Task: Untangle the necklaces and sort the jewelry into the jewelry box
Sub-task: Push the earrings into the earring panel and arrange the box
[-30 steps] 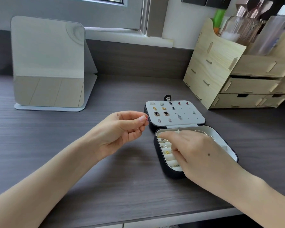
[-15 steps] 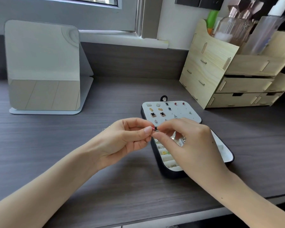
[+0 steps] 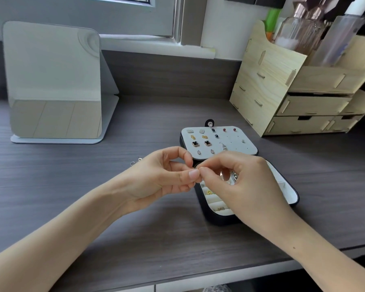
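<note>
The black jewelry box lies open on the grey desk. Its white lid panel (image 3: 236, 142) holds several stud earrings. Its base (image 3: 291, 197) has ring rolls with a few rings and gold pieces, partly covered by my right hand. Over the box's left edge, my left hand (image 3: 162, 178) and my right hand (image 3: 240, 184) meet fingertip to fingertip. Together they pinch a tiny piece of jewelry, which the fingers almost hide. A small silver piece (image 3: 136, 161) lies on the desk just behind my left hand.
A standing mirror (image 3: 51, 81) is at the back left. A wooden drawer organizer (image 3: 282, 91) with bottles and brushes stands at the back right. The desk's front edge (image 3: 198, 277) runs just below my forearms.
My right hand rose out of the box base and met my left hand. Both now pinch the small piece between their fingertips, held slightly higher than half a second ago.
</note>
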Action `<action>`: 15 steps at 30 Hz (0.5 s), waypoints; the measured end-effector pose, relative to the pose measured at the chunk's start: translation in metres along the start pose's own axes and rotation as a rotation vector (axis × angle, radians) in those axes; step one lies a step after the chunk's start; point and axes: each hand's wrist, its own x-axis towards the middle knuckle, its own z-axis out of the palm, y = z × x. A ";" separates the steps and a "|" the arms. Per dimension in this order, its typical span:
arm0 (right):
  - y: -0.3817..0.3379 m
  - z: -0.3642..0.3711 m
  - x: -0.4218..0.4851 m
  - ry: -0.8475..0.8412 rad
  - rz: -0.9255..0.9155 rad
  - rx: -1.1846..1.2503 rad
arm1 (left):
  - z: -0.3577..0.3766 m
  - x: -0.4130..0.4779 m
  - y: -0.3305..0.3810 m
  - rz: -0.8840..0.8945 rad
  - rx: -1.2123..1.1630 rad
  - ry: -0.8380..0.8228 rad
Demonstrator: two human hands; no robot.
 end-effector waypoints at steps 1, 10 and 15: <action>0.001 0.004 -0.001 0.057 -0.035 -0.041 | 0.000 0.000 0.000 -0.006 -0.003 -0.009; 0.006 0.018 -0.005 0.255 -0.137 -0.100 | 0.000 0.002 0.002 -0.030 -0.121 0.006; 0.006 0.022 -0.002 0.257 -0.114 -0.066 | -0.001 0.003 0.002 -0.049 -0.160 0.036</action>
